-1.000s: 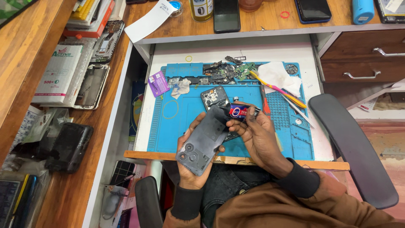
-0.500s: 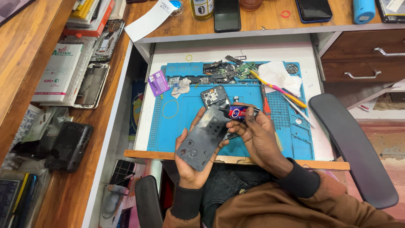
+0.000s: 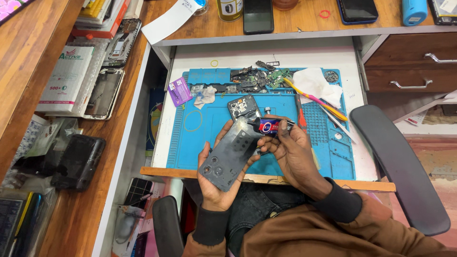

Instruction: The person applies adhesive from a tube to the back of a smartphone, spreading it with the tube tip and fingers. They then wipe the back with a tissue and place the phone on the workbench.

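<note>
The dark phone back cover (image 3: 230, 159) sits just below the centre of the frame, tilted, camera cut-outs toward the lower left, cradled from beneath by the left hand (image 3: 215, 185), whose fingers wrap its lower edge and far side; the right hand (image 3: 294, 154) pinches a small glue tube (image 3: 270, 126) with a dark nozzle, the tip meeting the cover's upper right edge. Judged from this position, the bead is best laid thin and continuous along the rim; keep the cover steady, squeeze lightly, and keep adhesive off the camera openings. Behind the hands lies a blue repair mat (image 3: 190, 143) on a pulled-out white tray (image 3: 266, 54); a loose phone frame (image 3: 243, 107) rests just above the tube; small circuit parts (image 3: 257, 78) cluster at the mat's upper edge, with a white tissue (image 3: 314, 83) and a yellow-and-pink brush (image 3: 316, 100) to the right; a purple card (image 3: 179, 90) sits at the upper left corner.
</note>
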